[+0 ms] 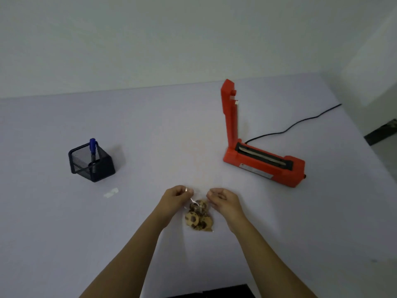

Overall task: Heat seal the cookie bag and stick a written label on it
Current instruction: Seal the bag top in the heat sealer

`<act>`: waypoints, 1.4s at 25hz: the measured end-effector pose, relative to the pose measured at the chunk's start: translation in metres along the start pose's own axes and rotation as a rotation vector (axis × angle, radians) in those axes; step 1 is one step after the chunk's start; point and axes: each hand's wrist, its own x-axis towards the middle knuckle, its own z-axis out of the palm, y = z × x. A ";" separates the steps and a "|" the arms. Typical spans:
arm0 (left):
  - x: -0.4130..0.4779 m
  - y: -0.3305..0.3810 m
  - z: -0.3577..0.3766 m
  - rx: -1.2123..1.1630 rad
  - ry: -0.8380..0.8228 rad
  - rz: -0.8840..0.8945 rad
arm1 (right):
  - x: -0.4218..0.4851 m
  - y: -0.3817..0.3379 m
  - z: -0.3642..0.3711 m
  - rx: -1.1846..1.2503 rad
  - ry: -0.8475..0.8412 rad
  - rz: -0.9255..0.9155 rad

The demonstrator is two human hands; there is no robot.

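A clear cookie bag with several chocolate-chip cookies lies on the table in front of me. My left hand pinches the bag's top left corner, and my right hand pinches its top right corner. The red heat sealer stands further back on the right, its arm raised upright and its sealing strip exposed. A small white label lies flat to the left. A blue pen stands in a black mesh holder at the far left.
The sealer's black power cord runs off to the table's right edge. The light table meets a white wall at the back. A dark strip shows at the near edge.
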 end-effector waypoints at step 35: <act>0.070 0.061 0.149 -0.077 -0.026 0.089 | 0.021 -0.043 -0.151 0.008 0.399 -0.234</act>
